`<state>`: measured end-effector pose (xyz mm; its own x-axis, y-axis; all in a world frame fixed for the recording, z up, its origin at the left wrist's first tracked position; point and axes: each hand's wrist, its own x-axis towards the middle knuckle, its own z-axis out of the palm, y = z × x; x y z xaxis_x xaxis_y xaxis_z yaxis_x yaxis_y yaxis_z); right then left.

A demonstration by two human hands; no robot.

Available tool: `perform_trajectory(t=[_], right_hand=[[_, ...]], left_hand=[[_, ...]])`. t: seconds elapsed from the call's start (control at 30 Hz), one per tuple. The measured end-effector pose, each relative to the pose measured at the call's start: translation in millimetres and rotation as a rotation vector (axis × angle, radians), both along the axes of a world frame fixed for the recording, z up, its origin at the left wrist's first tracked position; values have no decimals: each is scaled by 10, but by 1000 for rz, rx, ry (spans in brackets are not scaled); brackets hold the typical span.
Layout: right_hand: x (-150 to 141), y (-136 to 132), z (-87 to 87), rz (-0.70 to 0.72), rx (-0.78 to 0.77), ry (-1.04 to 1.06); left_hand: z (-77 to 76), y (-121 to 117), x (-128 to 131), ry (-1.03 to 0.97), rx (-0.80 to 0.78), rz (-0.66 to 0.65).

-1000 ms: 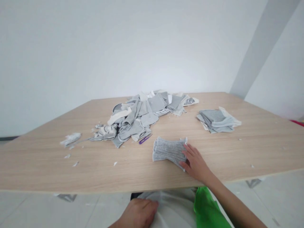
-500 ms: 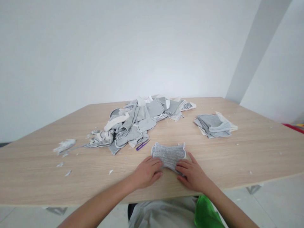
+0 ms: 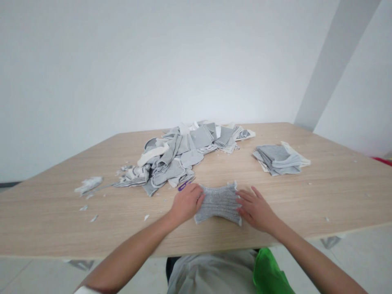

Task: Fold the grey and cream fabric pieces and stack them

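Observation:
A grey ribbed knit piece [image 3: 219, 202] with frayed pale edges lies on the table in front of me. My left hand [image 3: 187, 202] is closed on its left edge, thumb and fingertips pressed together. At the opposite edge, my right hand [image 3: 256, 209] rests with its fingers stretched out and apart, the fingertips touching the cloth. Just beyond my left hand lies a small purple-handled tool [image 3: 183, 186], partly hidden by that hand.
A loose heap of grey and white cloth pieces [image 3: 191, 157] spreads over the back of the wooden table [image 3: 122, 228]. On the right sits a neater stack of grey cloth pieces [image 3: 277, 159]. White lint [image 3: 88, 185] and scraps lie at the left. A wall stands behind.
The knit piece's lower edge now shows, spread flatter towards me. My left hand has moved up along its left edge and closed on it; my right hand has shifted outward to the right edge.

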<state>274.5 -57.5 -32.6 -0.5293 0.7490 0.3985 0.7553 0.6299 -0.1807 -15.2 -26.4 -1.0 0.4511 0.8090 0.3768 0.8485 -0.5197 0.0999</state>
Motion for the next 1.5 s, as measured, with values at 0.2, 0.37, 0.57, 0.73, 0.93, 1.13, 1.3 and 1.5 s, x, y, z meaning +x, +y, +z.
perform_trajectory(t=[0.2,0.37,0.57,0.73,0.93,1.13,1.3,1.5], right_hand=[[-158,705,116,-464,-307,17],[-285,914,-24,-446,-400,6],[-318,821,-158,-326,-254,391],[-292,728,-144,-211,-324,753],[-280,703,-119,-15,-565,931],[-329,742,-204,-191,-652,690],[-313,785,-189,-265,-375,400],[-283,780,-167,-436,-307,146]], left_hand=[[-61,475,-28,-54,-265,379],[-222,549,-23,-50,-308,347],[-242,476,-14,-158,-242,279],[-257,464,-65,-547,-229,205],[-368,511,-106,-787,-454,182],[-365,538,-130,-518,-451,289],[-386,584,-148,-399,-365,335],[-439,594,-112,-262,-299,395]])
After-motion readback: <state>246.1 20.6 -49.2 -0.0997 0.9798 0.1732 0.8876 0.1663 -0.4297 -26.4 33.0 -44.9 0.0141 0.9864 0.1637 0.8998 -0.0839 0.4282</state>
